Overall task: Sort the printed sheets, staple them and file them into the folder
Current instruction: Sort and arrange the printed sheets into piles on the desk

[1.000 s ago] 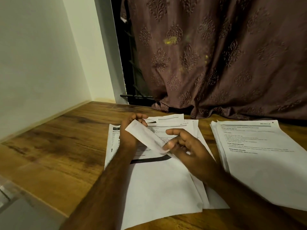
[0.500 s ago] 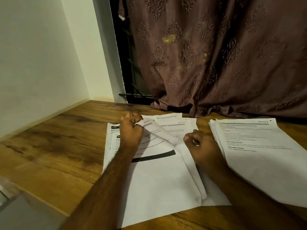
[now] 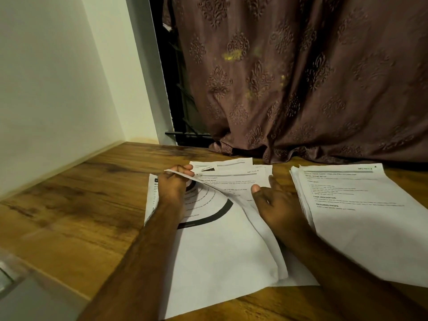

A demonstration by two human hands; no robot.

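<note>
L hand (image 3: 172, 188) pinches the far edge of a lifted sheet (image 3: 231, 200), fingers curled round it, peeling it up off the loose pile (image 3: 208, 251) of printed sheets in front of the person. R hand (image 3: 275, 205) lies spread, fingers straight, flat on the sheets under that lifted page, approx. holding them down. Several pages fan out at the pile's far end w/ "SECTION" headers showing, so this pile looks unsorted. Just to the right, apart from it, a squarer stack (image 3: 361, 216) sits on the wooden table (image 3: 69, 205), prob. pages already sorted. Judging by this: sorting is partway, w/ a fair no. of sheets left. No stapler or folder in view, so stapling & filing look not yet begun. Patterned curtain (image 3: 301, 77) hangs behind.
</note>
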